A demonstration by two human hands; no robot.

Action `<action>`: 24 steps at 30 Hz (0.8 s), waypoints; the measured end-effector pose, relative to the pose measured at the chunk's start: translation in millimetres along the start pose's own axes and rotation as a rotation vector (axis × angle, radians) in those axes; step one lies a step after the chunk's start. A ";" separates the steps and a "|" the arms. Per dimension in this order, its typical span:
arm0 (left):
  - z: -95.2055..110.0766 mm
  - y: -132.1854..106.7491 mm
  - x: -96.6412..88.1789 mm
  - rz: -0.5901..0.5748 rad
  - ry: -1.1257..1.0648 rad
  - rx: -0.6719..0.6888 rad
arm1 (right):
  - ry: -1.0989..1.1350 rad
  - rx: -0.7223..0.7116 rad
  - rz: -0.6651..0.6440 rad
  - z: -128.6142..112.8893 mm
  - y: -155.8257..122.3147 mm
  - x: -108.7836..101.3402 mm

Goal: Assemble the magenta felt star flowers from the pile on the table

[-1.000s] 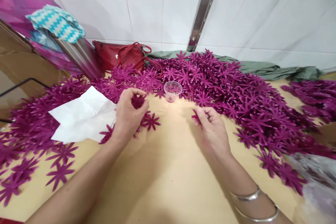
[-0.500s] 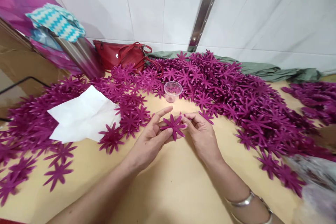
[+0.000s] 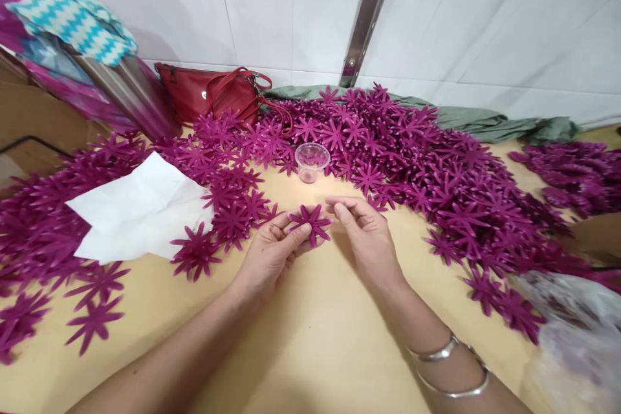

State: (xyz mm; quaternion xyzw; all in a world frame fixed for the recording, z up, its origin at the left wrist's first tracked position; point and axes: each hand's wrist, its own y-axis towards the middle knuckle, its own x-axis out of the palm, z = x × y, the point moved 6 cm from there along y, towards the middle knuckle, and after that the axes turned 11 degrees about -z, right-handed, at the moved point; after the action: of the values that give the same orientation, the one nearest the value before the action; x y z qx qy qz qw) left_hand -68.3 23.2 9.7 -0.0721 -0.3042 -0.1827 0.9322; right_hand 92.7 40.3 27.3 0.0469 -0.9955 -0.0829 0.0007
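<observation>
A magenta flower-shaped cutout [image 3: 312, 226] with long narrow petals is pinched in my left hand [image 3: 272, 249], the thumb lying across its petals. Just to its right, my right hand [image 3: 366, 239] is closed, thumb against the index finger, with a small gap between its fingertips and the petals. Whether anything tiny sits in that pinch is hidden. Beyond both hands stands a small clear plastic cup [image 3: 312, 165]. Piles of similar magenta flower cutouts [image 3: 466, 194] curve around the far side of the table.
White paper [image 3: 140, 210] lies on the flowers at left. Behind are a red handbag [image 3: 194, 94], a steel container [image 3: 126, 94] topped by a blue-and-white cloth [image 3: 82, 22], and a metal bracket [image 3: 366, 22] against the tiled wall. A clear plastic bag [image 3: 577, 343] lies at right.
My right fingertips have come off the flower's petal and moved slightly to the right. My left hand still grips the flower. The whole view has shifted a little.
</observation>
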 end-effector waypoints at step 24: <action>46.7 24.6 -48.0 0.427 0.730 0.269 | -0.254 -0.199 0.130 -25.2 -10.3 -7.8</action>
State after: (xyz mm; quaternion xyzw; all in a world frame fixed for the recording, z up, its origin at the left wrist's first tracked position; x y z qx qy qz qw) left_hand -120.0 71.6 18.2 0.0577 0.0457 0.0418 0.9964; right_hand 101.6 26.7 50.5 -0.0288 -0.9754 -0.1860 -0.1149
